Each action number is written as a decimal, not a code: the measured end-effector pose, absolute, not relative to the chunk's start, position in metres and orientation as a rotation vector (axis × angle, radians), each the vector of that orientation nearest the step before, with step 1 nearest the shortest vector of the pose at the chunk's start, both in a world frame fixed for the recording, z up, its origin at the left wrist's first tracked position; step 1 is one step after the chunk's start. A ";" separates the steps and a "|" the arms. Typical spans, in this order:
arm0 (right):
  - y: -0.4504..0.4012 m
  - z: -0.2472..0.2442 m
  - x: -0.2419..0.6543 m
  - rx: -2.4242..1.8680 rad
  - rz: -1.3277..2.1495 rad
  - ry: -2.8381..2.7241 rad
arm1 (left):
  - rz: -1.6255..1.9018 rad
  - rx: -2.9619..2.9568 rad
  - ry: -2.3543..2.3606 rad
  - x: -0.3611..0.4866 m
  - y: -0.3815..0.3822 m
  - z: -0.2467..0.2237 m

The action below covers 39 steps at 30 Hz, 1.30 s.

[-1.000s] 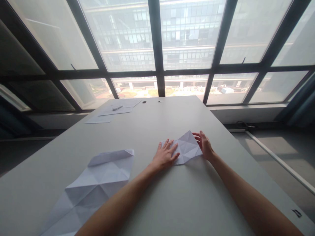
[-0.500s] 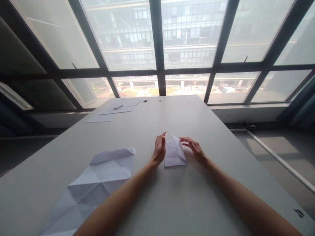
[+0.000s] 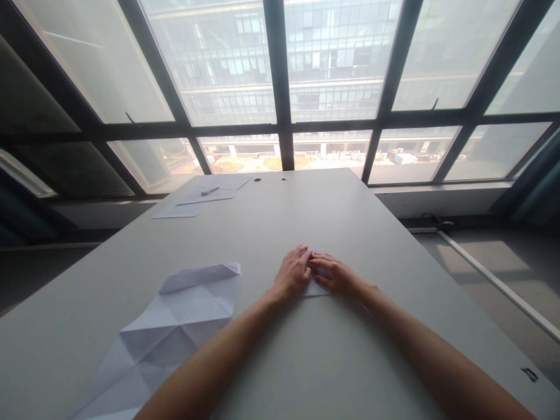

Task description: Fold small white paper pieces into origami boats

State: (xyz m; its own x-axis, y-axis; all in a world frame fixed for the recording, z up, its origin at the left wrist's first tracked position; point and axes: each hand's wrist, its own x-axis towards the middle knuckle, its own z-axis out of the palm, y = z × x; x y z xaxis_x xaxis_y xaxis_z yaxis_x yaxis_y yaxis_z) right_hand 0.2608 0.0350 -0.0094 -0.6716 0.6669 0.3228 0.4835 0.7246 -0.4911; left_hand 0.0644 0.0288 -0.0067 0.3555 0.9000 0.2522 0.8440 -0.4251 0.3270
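Note:
A small folded white paper point(image 3: 315, 289) lies on the table in the middle of the view, with only its near part showing. From the left my left hand point(image 3: 293, 270) covers it, fingers closed together and pressing down on the paper. Facing it, my right hand point(image 3: 336, 276) has its fingers bent and pressed onto the paper's right side. The fingertips of both hands meet near the far edge, and they hide most of the folds there.
A larger creased white sheet point(image 3: 179, 321) lies left of my left forearm. At the far left of the white table point(image 3: 324, 210) are several flat papers point(image 3: 184, 209) with a small white object point(image 3: 209, 190) on top. Tall windows point(image 3: 332, 64) stand behind.
Both hands have come together onto the paper. Its right flap, which stood up beside my right hand, is now pressed under my fingers.

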 end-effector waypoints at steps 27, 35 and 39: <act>0.032 -0.010 0.261 -1.473 0.314 -2.485 | 0.263 2.647 1.485 0.064 0.024 -0.002; 0.032 -0.010 0.260 -1.492 0.313 -2.503 | 0.234 2.659 1.485 0.063 0.025 -0.004; 0.031 -0.010 0.259 -1.485 0.263 -2.526 | 0.203 2.681 1.463 0.062 0.027 -0.005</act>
State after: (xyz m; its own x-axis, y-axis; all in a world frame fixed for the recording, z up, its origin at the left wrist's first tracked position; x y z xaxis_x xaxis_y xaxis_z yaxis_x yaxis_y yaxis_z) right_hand 0.2590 0.0306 -0.0101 -0.4757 0.8758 0.0812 0.8404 0.4799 -0.2520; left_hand 0.0625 0.0273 -0.0053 0.5349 0.8414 0.0775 0.8306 -0.5404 0.1343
